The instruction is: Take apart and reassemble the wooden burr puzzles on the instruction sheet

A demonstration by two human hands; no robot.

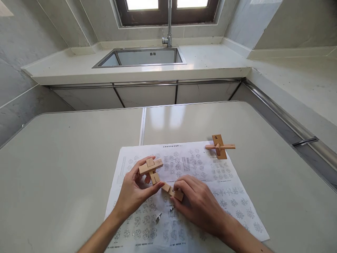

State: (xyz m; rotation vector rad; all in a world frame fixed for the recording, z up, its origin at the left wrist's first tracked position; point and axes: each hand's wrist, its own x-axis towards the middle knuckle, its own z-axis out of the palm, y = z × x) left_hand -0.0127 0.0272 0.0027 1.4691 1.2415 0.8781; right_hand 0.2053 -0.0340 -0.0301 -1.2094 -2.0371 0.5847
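Note:
My left hand (139, 182) grips a small cross of interlocked wooden puzzle pieces (151, 168), its thumb pressed along the lower piece. Just right of it, my right hand (195, 200) has its fingers closed around one end of a notched wooden puzzle piece (170, 190). The free end of that piece reaches up close to my left thumb; whether it touches the cross I cannot tell. Beneath both hands lies a printed instruction sheet (210, 225) with rows of small line diagrams and a torn spot near its middle.
Another wooden puzzle assembly (219, 147), with a flat plate marked 2, rests at the sheet's upper right corner. The sheet lies on a pale table (65, 168) with a seam. Beyond its far edge are a counter (210, 58), a sink (147, 65) and a faucet (169, 31).

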